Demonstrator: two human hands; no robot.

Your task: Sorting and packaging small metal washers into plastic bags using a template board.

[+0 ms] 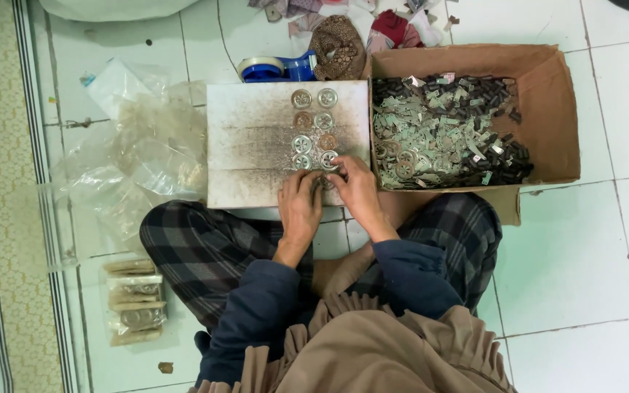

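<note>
While eight round silver and copper discs (pixel 314 129) sit arranged beyond them, left hand (pixel 299 207) and right hand (pixel 357 191) pinch another small piece; cardboard box (pixel 547 109) of parts beside the right hand remains full.

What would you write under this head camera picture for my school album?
Sitting cross-legged on a tiled floor, left hand and right hand work at a white board lined with round metal discs.

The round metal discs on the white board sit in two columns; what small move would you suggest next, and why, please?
Probably set the piece between both hands down at the near end of the columns: the left hand and right hand meet just below the last round metal discs on the white board.
</note>
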